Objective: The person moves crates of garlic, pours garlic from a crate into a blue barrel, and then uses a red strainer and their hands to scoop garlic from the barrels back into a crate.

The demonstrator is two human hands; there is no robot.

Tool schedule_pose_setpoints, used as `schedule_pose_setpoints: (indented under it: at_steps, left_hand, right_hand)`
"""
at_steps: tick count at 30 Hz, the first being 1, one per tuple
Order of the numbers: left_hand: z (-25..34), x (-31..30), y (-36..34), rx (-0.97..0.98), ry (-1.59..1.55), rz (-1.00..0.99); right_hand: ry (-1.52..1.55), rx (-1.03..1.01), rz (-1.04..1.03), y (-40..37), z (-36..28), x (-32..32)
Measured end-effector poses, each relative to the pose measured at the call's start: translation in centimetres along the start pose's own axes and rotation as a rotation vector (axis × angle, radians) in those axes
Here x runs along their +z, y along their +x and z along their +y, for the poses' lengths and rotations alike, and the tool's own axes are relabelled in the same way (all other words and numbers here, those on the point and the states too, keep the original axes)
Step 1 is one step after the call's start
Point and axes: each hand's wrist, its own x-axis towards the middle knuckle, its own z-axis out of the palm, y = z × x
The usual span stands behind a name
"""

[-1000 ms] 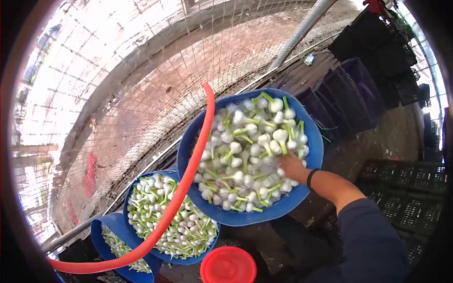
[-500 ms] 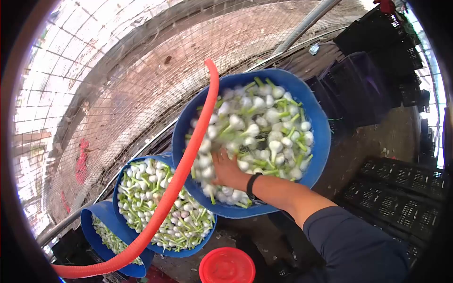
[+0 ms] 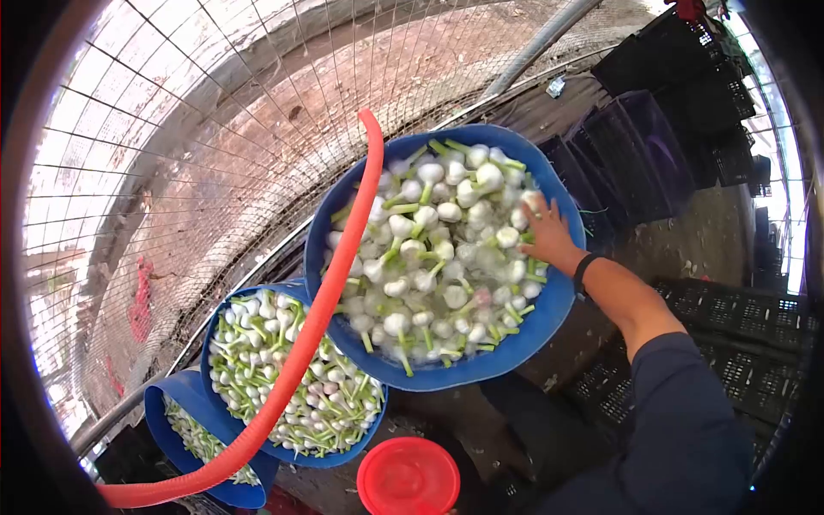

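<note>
A large blue tub (image 3: pixel 562 313) holds many white garlic bulbs with green stems (image 3: pixel 412 249) in cloudy, moving water. My right hand (image 3: pixel 554 236), with a black band on its wrist, is at the tub's right side. Its fingers are spread over the bulbs near the inner wall, fingertips touching the garlic, and nothing is gripped. Across the left part of the tub runs a thick red hose (image 3: pixel 330 287), its end beyond the far rim. My left hand is not in view.
Two more blue tubs of garlic (image 3: pixel 296 378) (image 3: pixel 202 438) stand at the lower left. A red bucket (image 3: pixel 408 476) is at the bottom. Black crates (image 3: pixel 730 352) lie at right, others (image 3: pixel 687 77) stand at upper right. Wire mesh (image 3: pixel 215 163) runs along the left.
My right hand has moved from the tub's near left part across to its right side. The garlic has shifted in the water. The view has moved slightly.
</note>
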Motion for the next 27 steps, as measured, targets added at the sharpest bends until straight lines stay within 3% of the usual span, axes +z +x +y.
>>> schedule_pose_setpoints:
  at_steps: [1, 2, 5, 6, 8, 10, 12, 13, 15, 17, 19, 20, 21, 23, 25, 27]
  left_hand:
    - [0.2, 0.1, -0.2, 0.015, -0.017, -0.004]
    - [-0.1, 0.0, 0.0, 0.010, -0.030, -0.002]
    - [-1.5, -0.8, 1.0, 0.031, -0.067, -0.008]
    - [-1.4, -0.9, 0.8, 0.045, -0.057, -0.009]
    - [-1.6, -1.1, 0.7, 0.057, -0.042, -0.019]
    - [-1.9, -0.9, 1.4, 0.078, -0.075, -0.034]
    - [-1.8, -0.7, 1.2, 0.069, -0.076, -0.021]
    - [-1.6, -0.6, 1.1, 0.063, -0.076, -0.009]
    - [-1.1, -0.6, 0.6, 0.031, -0.068, 0.005]
    - [-0.8, -0.3, 0.5, 0.000, -0.063, 0.015]
    - [-0.8, -0.5, 0.3, -0.008, -0.096, -0.002]
    - [-0.9, -0.6, 0.0, -0.009, -0.099, 0.001]
    - [-0.9, -0.6, -0.1, 0.013, -0.092, 0.003]
    - [-0.9, 0.0, 0.0, 0.038, -0.099, -0.006]
    - [-0.6, 0.4, 0.0, 0.000, -0.111, -0.003]
    - [-0.7, 0.6, 0.2, -0.002, -0.108, -0.009]
  right_hand:
    - [0.400, 0.038, -0.193, 0.3, 2.4, 2.7]
    - [0.059, -0.045, -0.204, 0.0, 2.8, 6.9]
    - [0.310, 0.241, -0.266, -5.5, -4.1, 12.6]
    - [0.269, 0.241, -0.406, -6.2, -7.6, 13.7]
    - [0.638, 0.262, -0.532, -7.6, -12.0, 14.7]
    - [0.602, 0.119, -0.368, -8.7, -18.5, 11.4]
    - [0.515, -0.118, -0.419, -7.7, -23.9, 11.9]
    - [0.519, -0.120, -0.422, -7.7, -25.6, 11.3]
    - [0.410, -0.324, -0.192, -8.5, -28.0, 9.2]
    - [0.172, -0.645, 0.137, -9.0, -24.2, 11.2]
    - [-0.120, -0.627, -0.058, -6.7, -18.0, 16.7]
    - [0.156, -0.734, 0.110, -5.6, -13.3, 15.3]
    - [0.072, -0.663, 0.070, -3.6, -10.5, 15.3]
    - [0.031, -0.781, 0.335, -1.7, -7.3, 9.4]
    - [-0.099, -0.405, -0.104, 1.5, -7.8, 4.8]
    - [0.083, -0.321, 0.405, 4.0, -8.9, 4.7]
